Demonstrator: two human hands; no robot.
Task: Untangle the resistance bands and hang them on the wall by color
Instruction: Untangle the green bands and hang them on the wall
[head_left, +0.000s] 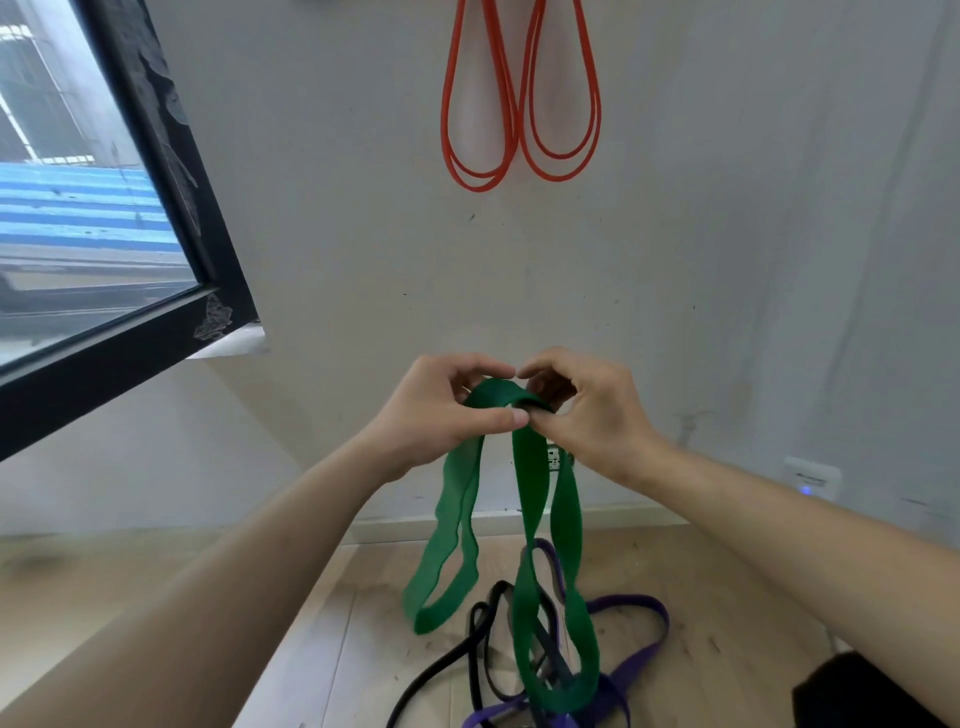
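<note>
left hand (441, 410) and right hand (587, 415) together, both pinching top fold of green band (530, 499), loops hanging below hands onto purple band (639, 649) and black band (441, 670) on floor (727, 597), orange bands (519, 104) on wall (337, 234) above hands

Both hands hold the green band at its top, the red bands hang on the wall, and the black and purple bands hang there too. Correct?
No. In the head view the black band and purple band lie tangled on the floor, not hung. The rest holds: left hand and right hand hold the green band at its top; red bands hang on the wall.
</note>
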